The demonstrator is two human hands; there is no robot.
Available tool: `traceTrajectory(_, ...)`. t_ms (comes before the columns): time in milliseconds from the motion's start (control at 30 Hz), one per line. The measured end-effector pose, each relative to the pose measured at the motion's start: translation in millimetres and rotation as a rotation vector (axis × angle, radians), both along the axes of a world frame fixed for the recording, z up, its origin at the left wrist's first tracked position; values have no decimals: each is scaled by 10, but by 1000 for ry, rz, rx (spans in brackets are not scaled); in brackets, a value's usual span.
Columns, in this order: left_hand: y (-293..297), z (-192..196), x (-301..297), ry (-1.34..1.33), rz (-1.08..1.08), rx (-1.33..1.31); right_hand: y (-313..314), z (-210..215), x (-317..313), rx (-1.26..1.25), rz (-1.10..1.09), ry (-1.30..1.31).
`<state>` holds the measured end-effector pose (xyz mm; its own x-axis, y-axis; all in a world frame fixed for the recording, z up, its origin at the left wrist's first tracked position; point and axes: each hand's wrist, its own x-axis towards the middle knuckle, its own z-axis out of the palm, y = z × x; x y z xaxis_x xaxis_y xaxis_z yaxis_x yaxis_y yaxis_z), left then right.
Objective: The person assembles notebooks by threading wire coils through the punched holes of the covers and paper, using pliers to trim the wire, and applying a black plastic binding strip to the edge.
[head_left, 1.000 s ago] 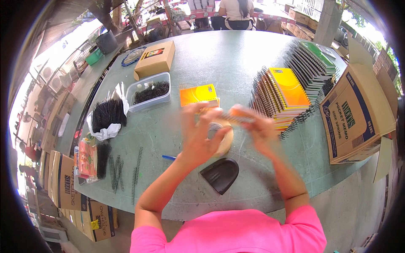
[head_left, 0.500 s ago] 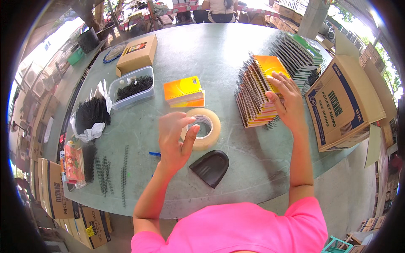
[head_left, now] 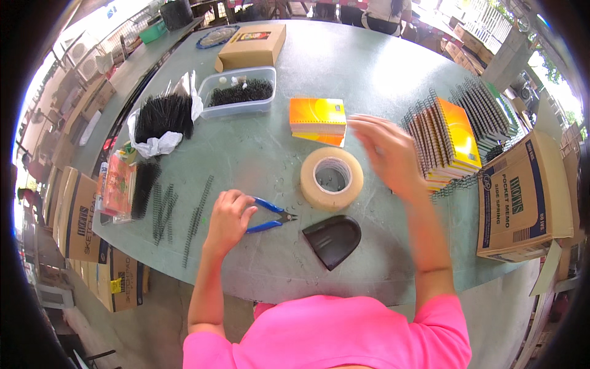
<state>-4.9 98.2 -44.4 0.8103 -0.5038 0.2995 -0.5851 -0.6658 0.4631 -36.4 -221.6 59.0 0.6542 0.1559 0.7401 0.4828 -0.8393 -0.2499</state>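
Note:
My left hand (head_left: 230, 219) is at the handle ends of the blue-handled pliers (head_left: 270, 225), which lie spread on the table. Its fingers are loosely bent, with the thumb apart; the hand seems to hold nothing. My right hand (head_left: 393, 157), blurred, reaches over the table with outstretched fingers. The fingertips come close to a small stack of yellow-orange notebooks (head_left: 318, 112). To its right stands a taller pile of spiral-bound orange notebooks (head_left: 458, 135). A roll of clear tape (head_left: 310, 178) lies between my hands, with a black curved plastic piece (head_left: 333, 241) nearer me.
Loose black coils (head_left: 195, 221) lie at left, near a bag of black coils (head_left: 163, 120). A clear tub (head_left: 236, 111) and a cardboard box (head_left: 261, 49) stand farther back. Green spiral notebooks (head_left: 501, 114) and an open carton (head_left: 522, 197) are at right.
My right hand has left the orange spiral pile and moved left toward the small notebook stack. My left hand has drawn left, away from the tape, uncovering the pliers. The view has shifted.

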Motion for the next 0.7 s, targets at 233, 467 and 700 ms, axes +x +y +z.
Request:
traceTrajectory(233, 529, -296, 150, -98, 475, 57, 47, -1032, 1234, -268, -102, 301)
traceTrajectory(467, 535, -517, 240, -6, 515, 128, 2, -1102, 1125, -254, -136, 319)
traceTrajectory(700, 440, 118, 396, -32, 427, -132, 69, -283, 600, -93, -57, 238)
